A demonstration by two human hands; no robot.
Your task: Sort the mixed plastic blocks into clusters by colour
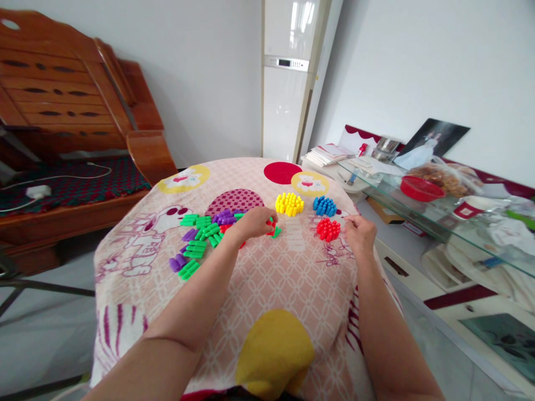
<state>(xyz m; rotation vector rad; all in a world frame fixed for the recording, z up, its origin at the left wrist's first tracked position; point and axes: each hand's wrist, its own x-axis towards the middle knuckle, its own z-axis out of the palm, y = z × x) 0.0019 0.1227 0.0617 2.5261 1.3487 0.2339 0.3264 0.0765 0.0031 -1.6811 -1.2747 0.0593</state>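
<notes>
My left hand (256, 221) reaches over the middle of the cloth-covered table, its fingers closed at a small red plastic block (272, 228). A green block (277, 231) lies right beside those fingertips. Under and left of that wrist spreads a loose pile of green blocks (195, 249), purple blocks (225, 216) and a few red ones. My right hand (360, 234) is closed in a pinch just right of a cluster of red pegs (328, 229); what it pinches is too small to tell. Behind stand clusters of yellow pegs (289, 204) and blue pegs (325, 206).
A patterned pink tablecloth (267, 278) covers the table. To the right, a glass-topped cabinet (451, 223) holds a red bowl (422, 189), a paper cup and papers. A wooden bench (62, 111) stands at left, a tall white air conditioner (286, 94) behind.
</notes>
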